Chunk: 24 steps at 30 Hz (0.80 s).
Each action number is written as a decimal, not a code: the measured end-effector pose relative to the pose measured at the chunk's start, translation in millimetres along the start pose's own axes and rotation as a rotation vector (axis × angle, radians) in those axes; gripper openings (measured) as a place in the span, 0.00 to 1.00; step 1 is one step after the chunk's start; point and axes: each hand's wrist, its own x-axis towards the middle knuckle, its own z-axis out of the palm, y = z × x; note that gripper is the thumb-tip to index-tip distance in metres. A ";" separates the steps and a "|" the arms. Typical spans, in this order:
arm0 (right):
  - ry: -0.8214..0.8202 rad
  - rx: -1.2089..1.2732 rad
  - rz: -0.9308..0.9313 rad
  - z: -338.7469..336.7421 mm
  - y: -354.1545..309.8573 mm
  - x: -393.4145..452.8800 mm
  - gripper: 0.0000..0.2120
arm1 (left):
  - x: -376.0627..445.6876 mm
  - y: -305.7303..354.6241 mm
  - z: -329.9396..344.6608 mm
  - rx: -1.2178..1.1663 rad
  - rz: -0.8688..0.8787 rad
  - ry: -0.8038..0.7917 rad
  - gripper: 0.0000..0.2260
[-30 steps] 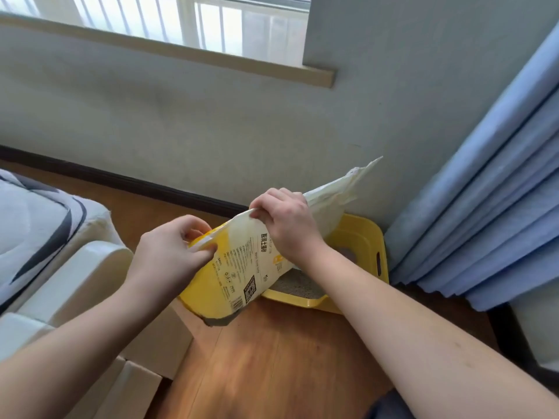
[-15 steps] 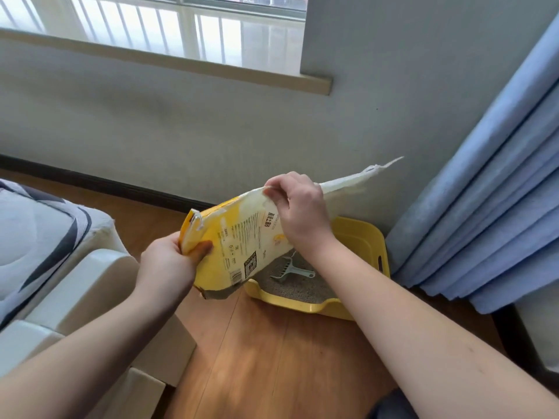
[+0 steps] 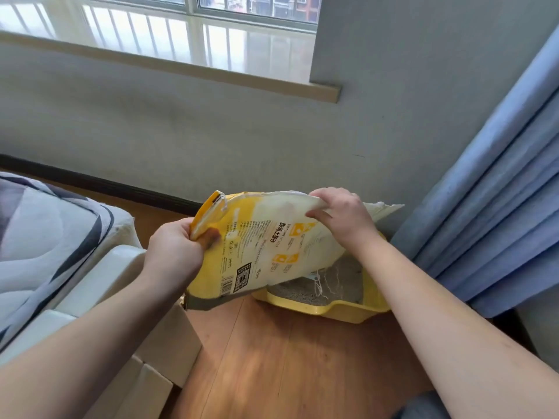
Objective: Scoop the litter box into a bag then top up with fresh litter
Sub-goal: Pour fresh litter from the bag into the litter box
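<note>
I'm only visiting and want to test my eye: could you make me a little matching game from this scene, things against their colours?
Things:
1. litter box
2. curtain
3. floor
4. litter

Colours:
A. grey
B. brown wood
C. yellow
D. blue

Pairs: 1-C, 2-D, 3-B, 4-A
</note>
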 end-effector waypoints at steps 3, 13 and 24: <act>-0.004 -0.008 0.053 -0.5 12.5 -3.1 0.12 | -1.3 1.5 -0.9 0.017 0.011 -0.007 0.04; -0.002 -0.031 0.056 -3.9 6.6 -8.4 0.11 | 3.5 -4.3 -1.3 0.006 -0.013 -0.004 0.02; 0.004 -0.012 0.111 -14.3 7.3 -12.7 0.09 | -4.4 11.4 -0.4 0.097 0.119 -0.026 0.04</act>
